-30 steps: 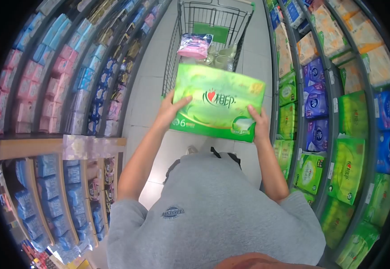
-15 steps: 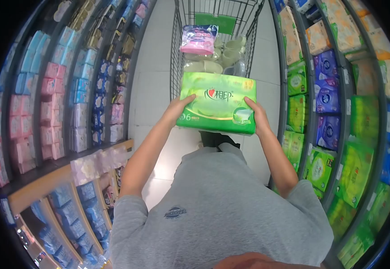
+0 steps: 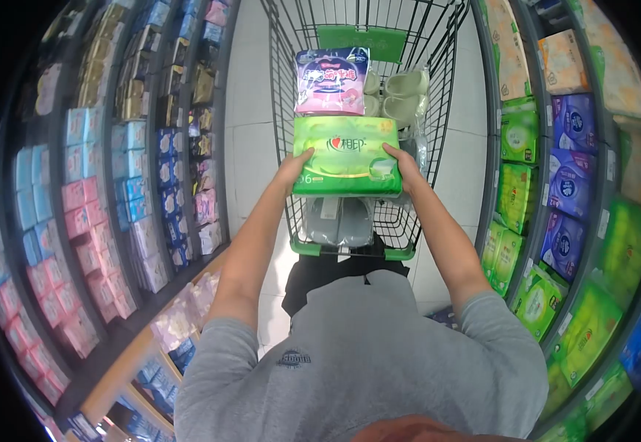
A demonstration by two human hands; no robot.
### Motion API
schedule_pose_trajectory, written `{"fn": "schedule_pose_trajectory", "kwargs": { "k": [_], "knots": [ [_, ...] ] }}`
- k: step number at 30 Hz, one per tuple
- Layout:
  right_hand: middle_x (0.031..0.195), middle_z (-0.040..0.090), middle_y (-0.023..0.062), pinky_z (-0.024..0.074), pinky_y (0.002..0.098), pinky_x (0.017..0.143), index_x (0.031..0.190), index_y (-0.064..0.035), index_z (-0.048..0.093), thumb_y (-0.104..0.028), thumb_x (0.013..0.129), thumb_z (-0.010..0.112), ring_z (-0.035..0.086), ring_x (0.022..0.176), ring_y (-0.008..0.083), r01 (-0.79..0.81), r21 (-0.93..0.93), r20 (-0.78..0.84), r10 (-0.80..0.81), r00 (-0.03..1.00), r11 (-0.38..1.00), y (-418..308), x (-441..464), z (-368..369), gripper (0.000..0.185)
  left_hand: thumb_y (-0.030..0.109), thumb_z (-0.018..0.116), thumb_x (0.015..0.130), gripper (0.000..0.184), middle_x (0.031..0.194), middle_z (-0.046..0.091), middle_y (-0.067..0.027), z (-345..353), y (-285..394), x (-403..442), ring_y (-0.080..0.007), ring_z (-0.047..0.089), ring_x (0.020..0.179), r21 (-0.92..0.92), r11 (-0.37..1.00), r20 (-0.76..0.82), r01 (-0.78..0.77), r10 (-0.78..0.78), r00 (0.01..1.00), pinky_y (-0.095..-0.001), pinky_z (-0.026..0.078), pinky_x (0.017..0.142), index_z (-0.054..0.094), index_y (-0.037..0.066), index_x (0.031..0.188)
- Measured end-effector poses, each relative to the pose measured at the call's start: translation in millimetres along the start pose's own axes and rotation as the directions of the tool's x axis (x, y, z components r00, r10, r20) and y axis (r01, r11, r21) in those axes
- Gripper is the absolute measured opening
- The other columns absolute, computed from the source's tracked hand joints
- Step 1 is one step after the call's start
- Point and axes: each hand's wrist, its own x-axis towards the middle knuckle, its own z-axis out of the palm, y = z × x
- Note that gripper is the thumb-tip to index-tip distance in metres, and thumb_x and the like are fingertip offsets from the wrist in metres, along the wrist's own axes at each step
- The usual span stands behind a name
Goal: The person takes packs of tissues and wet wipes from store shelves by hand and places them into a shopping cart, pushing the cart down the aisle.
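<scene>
A green pack of tissues [image 3: 346, 163] is held level over the shopping cart [image 3: 296, 247], with its printed face up. My left hand [image 3: 291, 169] is closed on its left end, the thumb lying on top. On the opposite end my right hand [image 3: 403, 168] grips it the same way, fingers hidden beneath. Just beyond the pack, a pink and dark blue plastic package [image 3: 333, 81] lies in the cart. Beside that are olive-green slippers [image 3: 403, 97] in clear wrap. Grey slippers [image 3: 339, 219] in clear plastic show at the near end, partly covered by the pack.
Shelves of green tissue packs [image 3: 517, 196] and purple tissue packs [image 3: 573, 179] line the right side. On the left, shelves carry pink packages [image 3: 96, 250] and blue packages [image 3: 83, 140]. Pale floor tiles [image 3: 250, 110] run along the aisle beside the cart.
The tissue pack, in both hands, has gone from short of the cart to over its basket. More of the cart, including its near edge and the grey slippers, now shows below the pack.
</scene>
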Motion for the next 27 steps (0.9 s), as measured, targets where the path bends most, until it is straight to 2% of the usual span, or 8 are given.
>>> {"fn": "schedule_pose_trajectory", "kwargs": {
  "k": [4,8,10,14,21,24,26,27],
  "knots": [
    [0.110,0.065,0.0142,0.0546,0.0351,0.080,0.122,0.0047,0.054,-0.026,0.090,0.064,0.066,0.092,0.0228,0.029,-0.062,-0.070,-0.033,0.997,0.998,-8.8,43.0,-0.7,0.045,0.027,0.056,0.095,0.045,0.113,0.064,-0.0169,2.5,1.7,41.5,-0.0237,0.066,0.094,0.004,1.000,-0.093,0.026,-0.025,0.995,-0.0346,0.053,0.078,0.052,-0.007,0.126],
    [0.110,0.064,0.0120,0.0526,0.0327,0.080,0.124,0.0030,0.055,-0.025,0.088,0.067,0.065,0.094,0.0198,0.089,-0.198,-0.116,-0.113,0.987,0.976,-12.6,64.3,-0.5,0.047,0.030,0.060,0.092,0.050,0.115,0.063,-0.0196,-0.3,-8.8,73.9,-0.0280,0.063,0.102,0.150,0.982,-0.268,0.115,-0.072,0.961,-0.0375,0.049,0.087,0.051,-0.006,0.126],
    [0.110,0.064,0.0116,0.0517,0.0322,0.081,0.124,0.0024,0.056,-0.024,0.088,0.068,0.064,0.094,0.0192,0.125,-0.174,-0.116,-0.147,0.982,0.977,-8.4,73.3,-2.8,0.047,0.034,0.064,0.088,0.057,0.114,0.063,-0.0230,5.0,-19.4,88.2,-0.0342,0.062,0.105,0.421,0.896,-0.496,0.139,0.099,0.863,-0.0411,0.047,0.091,0.049,-0.005,0.127],
    [0.113,0.064,0.0103,0.0493,0.0298,0.083,0.127,0.0005,0.056,-0.022,0.085,0.072,0.062,0.096,0.0172,0.255,-0.194,-0.132,-0.282,0.950,0.947,12.5,107.2,-20.5,0.050,0.037,0.067,0.083,0.062,0.113,0.064,-0.0236,9.6,-13.4,94.5,-0.0380,0.061,0.107,0.484,0.868,-0.557,0.110,0.208,0.804,-0.0427,0.046,0.093,0.049,-0.001,0.128],
    [0.115,0.064,0.0104,0.0476,0.0293,0.086,0.129,0.0002,0.055,-0.024,0.085,0.072,0.061,0.099,0.0175,0.265,-0.158,-0.093,-0.281,0.955,0.951,4.4,105.0,-10.1,0.053,0.034,0.070,0.079,0.064,0.113,0.064,-0.0232,7.3,4.9,92.7,-0.0377,0.061,0.106,0.500,0.860,-0.526,0.100,0.210,0.824,-0.0415,0.046,0.092,0.048,0.000,0.129],
    [0.116,0.064,0.0103,0.0475,0.0295,0.087,0.129,0.0006,0.055,-0.027,0.085,0.072,0.061,0.100,0.0169,0.296,-0.230,-0.120,-0.328,0.937,0.927,11.5,106.6,-11.2,0.054,0.022,0.071,0.078,0.067,0.120,0.060,-0.0211,10.8,10.1,76.4,-0.0338,0.061,0.107,0.593,0.805,-0.469,-0.007,0.352,0.810,-0.0374,0.046,0.094,0.043,-0.001,0.136],
    [0.119,0.063,0.0168,0.0474,0.0328,0.089,0.129,0.0014,0.055,-0.034,0.083,0.073,0.062,0.104,0.0235,0.271,-0.361,-0.133,-0.337,0.932,0.892,12.1,106.1,-12.7,0.060,0.014,0.072,0.073,0.070,0.128,0.052,-0.0263,9.1,6.7,69.8,-0.0375,0.053,0.118,0.707,0.673,-0.310,-0.215,0.569,0.762,-0.0420,0.042,0.100,0.043,-0.003,0.134],
    [0.119,0.063,0.0168,0.0474,0.0328,0.089,0.129,0.0014,0.055,-0.034,0.083,0.073,0.062,0.104,0.0235,0.277,-0.360,-0.127,-0.341,0.931,0.891,9.6,99.3,-7.9,0.060,0.013,0.072,0.073,0.070,0.133,0.048,-0.0258,5.4,-7.5,71.6,-0.0376,0.050,0.120,0.807,0.561,-0.287,-0.188,0.649,0.704,-0.0406,0.041,0.101,0.043,0.000,0.136]
  ]
}}
